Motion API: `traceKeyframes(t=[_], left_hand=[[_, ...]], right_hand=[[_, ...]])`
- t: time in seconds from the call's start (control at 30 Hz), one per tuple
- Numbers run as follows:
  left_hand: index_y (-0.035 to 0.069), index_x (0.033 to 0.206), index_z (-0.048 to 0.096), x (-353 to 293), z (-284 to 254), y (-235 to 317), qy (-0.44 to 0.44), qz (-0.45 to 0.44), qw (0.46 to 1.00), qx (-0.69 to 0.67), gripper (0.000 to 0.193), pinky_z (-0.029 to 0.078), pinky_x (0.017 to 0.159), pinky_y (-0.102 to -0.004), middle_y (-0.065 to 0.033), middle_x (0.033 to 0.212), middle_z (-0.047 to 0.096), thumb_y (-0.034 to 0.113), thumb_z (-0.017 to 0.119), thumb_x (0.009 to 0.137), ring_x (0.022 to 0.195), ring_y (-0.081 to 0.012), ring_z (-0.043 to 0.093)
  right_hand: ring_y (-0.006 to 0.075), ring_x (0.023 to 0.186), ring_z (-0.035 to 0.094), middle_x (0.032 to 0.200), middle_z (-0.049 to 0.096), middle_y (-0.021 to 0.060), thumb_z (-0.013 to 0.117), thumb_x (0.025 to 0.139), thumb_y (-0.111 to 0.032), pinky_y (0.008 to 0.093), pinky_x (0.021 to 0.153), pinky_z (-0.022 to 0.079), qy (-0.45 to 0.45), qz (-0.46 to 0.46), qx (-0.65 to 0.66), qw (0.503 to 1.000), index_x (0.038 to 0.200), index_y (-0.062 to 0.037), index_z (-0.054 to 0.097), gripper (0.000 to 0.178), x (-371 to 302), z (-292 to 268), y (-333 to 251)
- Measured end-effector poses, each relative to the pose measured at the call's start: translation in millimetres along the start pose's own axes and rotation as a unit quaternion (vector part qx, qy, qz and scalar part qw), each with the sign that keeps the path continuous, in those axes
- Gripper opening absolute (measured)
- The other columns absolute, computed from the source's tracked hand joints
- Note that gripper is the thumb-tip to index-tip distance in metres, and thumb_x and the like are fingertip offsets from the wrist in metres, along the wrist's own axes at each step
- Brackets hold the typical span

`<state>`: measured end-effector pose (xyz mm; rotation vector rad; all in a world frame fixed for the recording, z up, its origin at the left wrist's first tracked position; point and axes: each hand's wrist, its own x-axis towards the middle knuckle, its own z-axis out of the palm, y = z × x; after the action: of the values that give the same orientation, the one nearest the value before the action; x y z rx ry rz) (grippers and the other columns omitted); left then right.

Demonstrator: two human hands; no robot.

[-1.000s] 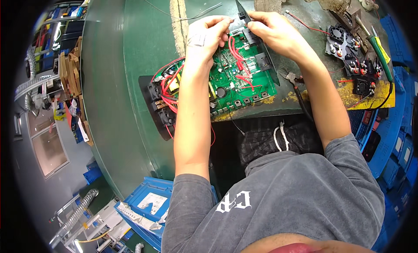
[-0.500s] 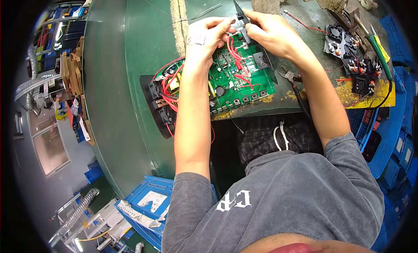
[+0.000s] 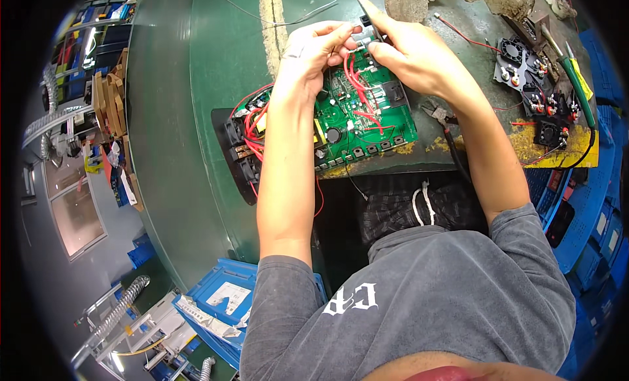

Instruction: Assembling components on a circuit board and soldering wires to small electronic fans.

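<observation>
A green circuit board [image 3: 341,122] lies on the bench, with red wires [image 3: 354,83] looping over its top. My left hand [image 3: 318,48] is closed above the board's far part, fingertips pinched beside those wires; what sits between them is too small to make out. At the board's far right corner my right hand [image 3: 416,53] grips a black end panel [image 3: 365,19], thumb on the near side, fingers behind. Much of that panel is covered by the hand. Joined by wires to the board's left side is a black panel with fans [image 3: 232,145].
Cutting pliers [image 3: 440,115] rest right of the board. Further right are small fans on metal plates [image 3: 514,60] and a green-handled soldering iron [image 3: 576,86] with its cord. A thin grey cable [image 3: 288,22] crosses the far bench. Blue crates [image 3: 223,296] stand below left.
The black end panel has turned and now shows less of its face. My right hand's fingers have shifted along it. My left hand stays pinched, its fingertips slightly further right.
</observation>
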<state>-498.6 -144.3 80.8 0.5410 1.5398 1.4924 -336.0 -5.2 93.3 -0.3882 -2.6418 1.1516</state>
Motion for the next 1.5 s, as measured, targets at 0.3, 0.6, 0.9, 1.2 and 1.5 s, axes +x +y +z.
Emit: traceKeyframes(t=[0.3,0.6,0.9,1.2,1.5], left_hand=[[-0.002,0.109,0.074,3,2,0,-0.012,-0.01,0.999,0.03,0.027,0.039,0.054,-0.0162,-0.0042,0.082,0.07,0.02,0.076,0.093,0.065,-0.0037,0.054],[-0.003,0.108,0.074,0,6,0,0.006,-0.005,0.999,0.039,0.028,0.039,0.055,-0.0179,-0.0039,0.082,0.07,0.02,0.076,0.094,0.065,-0.0045,0.054],[-0.003,0.106,0.075,-3,13,-4,0.013,0.028,0.997,0.073,0.025,0.04,0.056,-0.0205,-0.0038,0.08,0.071,0.019,0.075,0.094,0.064,-0.0062,0.057],[-0.001,0.128,0.066,-57,44,30,0.099,0.278,0.856,0.425,0.047,0.056,0.08,-0.0336,-0.0184,0.098,0.073,0.018,0.079,0.087,0.081,-0.03,0.069],[0.008,0.104,0.066,-201,78,25,0.159,0.108,0.812,0.551,0.029,0.052,0.067,-0.0359,-0.0105,0.093,0.058,-0.006,0.069,0.078,0.071,-0.0245,0.062]], right_hand=[[0.0405,0.081,0.068,0.092,0.068,0.0281,0.054,0.088,-0.024,0.0448,0.075,0.051,0.032,0.005,0.016,0.999,0.152,-0.008,0.046,0.066,5,5,11],[0.0448,0.083,0.07,0.084,0.07,0.0275,0.053,0.091,-0.038,0.0522,0.078,0.054,0.033,0.004,-0.065,0.997,0.148,0.0019,0.046,0.071,0,10,-3],[0.0471,0.094,0.067,0.107,0.066,0.0362,0.056,0.092,-0.035,0.0472,0.088,0.053,-0.019,0.065,-0.053,0.996,0.15,-0.0018,0.041,0.069,-6,-10,-21],[0.0459,0.114,0.063,0.121,0.067,0.029,0.054,0.097,-0.043,0.0488,0.1,0.049,0.059,0.008,0.002,0.998,0.145,-0.0023,0.051,0.064,-9,-8,-11],[0.0446,0.109,0.065,0.116,0.068,0.028,0.055,0.097,-0.038,0.0482,0.095,0.051,0.075,-0.013,0.003,0.997,0.139,-0.003,0.056,0.054,-10,-4,-9]])
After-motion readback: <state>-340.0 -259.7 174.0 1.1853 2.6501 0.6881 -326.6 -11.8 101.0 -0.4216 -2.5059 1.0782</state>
